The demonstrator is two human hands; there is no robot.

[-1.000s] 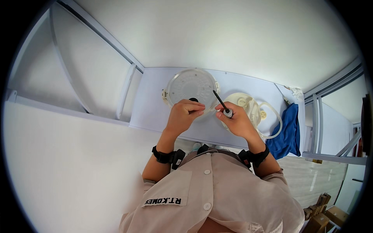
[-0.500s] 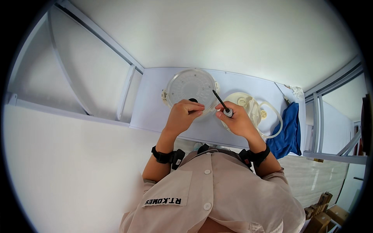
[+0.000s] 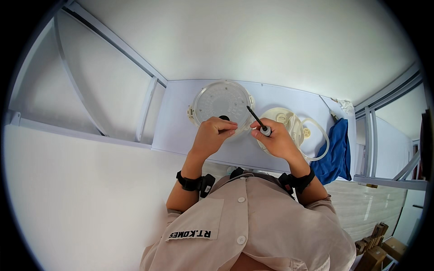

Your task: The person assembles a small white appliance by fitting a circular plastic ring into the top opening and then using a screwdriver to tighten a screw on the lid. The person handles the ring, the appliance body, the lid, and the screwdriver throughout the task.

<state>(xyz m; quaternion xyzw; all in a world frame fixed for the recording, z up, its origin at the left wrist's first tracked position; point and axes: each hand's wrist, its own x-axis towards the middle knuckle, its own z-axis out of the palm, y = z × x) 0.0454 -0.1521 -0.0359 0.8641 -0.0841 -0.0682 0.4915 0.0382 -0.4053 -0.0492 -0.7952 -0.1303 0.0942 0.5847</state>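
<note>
One screwdriver (image 3: 256,117) is gripped in the right hand (image 3: 275,140), near right of the round container (image 3: 221,101); the left hand (image 3: 211,135), at its near edge, is pinched closed, whether on anything is unclear. Right of the container sits a cream part (image 3: 294,128); behind, a white wall (image 3: 271,45).

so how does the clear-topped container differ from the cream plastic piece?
Top: the clear-topped container has a broad translucent face; the cream plastic piece is opaque with a round fitting. Size: the container looks larger than the cream piece, partly hidden by the right hand. Both rest on the tabletop.
</note>
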